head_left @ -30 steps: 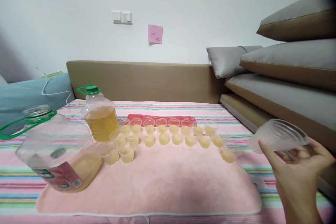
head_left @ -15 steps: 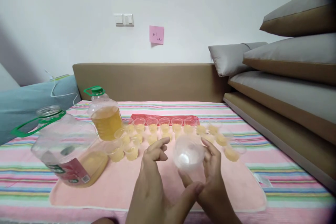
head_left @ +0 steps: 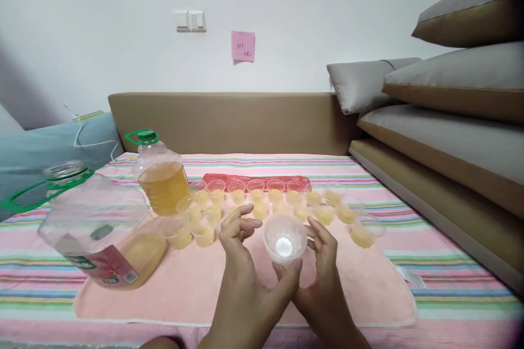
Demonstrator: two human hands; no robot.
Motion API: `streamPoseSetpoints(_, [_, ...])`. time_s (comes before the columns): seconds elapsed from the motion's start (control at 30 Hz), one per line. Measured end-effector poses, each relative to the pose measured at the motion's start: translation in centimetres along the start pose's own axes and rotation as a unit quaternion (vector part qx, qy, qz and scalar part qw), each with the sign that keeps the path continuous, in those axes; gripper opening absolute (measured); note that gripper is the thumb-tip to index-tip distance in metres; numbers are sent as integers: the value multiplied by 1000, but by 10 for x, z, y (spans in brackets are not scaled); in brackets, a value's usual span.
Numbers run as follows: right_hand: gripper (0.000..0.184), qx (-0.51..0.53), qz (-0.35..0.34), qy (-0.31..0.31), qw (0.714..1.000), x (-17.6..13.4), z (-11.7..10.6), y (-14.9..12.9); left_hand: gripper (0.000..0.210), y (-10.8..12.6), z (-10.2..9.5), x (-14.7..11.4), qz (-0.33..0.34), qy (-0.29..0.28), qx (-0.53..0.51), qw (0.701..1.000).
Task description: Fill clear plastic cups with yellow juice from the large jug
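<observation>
Both hands meet at the bottom middle of the view, above a pink towel [head_left: 229,289]. My right hand [head_left: 323,267] grips a stack of clear plastic cups [head_left: 285,241] from the right side, its open mouth facing me. My left hand [head_left: 241,272] touches the stack from below with its thumb, the fingers curled apart beside the rim. Behind the hands stand several small clear cups of yellow liquid [head_left: 257,195] in rows on the towel.
A large clear jug [head_left: 98,240] with a green handle lies tilted at the left, a little yellow liquid inside. A green-capped bottle [head_left: 160,180] stands behind it. A red strip [head_left: 256,179] lies behind the cups. Cushions [head_left: 450,120] are stacked at the right.
My right hand brought the cup stack from the far right edge to the middle. My left hand came into view and met the stack from below.
</observation>
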State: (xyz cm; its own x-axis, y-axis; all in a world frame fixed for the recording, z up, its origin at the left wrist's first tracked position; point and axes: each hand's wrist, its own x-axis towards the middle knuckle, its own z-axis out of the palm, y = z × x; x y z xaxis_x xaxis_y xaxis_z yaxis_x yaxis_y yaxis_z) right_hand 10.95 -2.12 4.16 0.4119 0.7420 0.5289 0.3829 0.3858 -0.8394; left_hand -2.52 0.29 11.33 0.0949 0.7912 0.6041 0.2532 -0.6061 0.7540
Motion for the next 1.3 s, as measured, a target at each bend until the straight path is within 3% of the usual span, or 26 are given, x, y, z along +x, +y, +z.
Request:
streamPoseSetpoints(0.53, [80,-62,-47,-19,997,1,1,11,48,-6,-2,2,-26,-2,17,1000])
streamPoseSetpoints(0.73, [76,-50,-42,7,998,0,6,11,50,-10,-5,5,-7,-16,38,999])
streamPoseSetpoints(0.87, [76,-55,-39,12,998,-1,6,11,58,-10,-7,4,-33,-12,63,997])
streamPoseSetpoints(1.03, [78,-87,-63,-16,994,1,1,14,59,-10,-7,3,-70,-27,66,995])
streamPoseSetpoints(1.3, [75,-102,-71,-20,992,2,1,18,62,-14,-9,6,-70,-44,68,994])
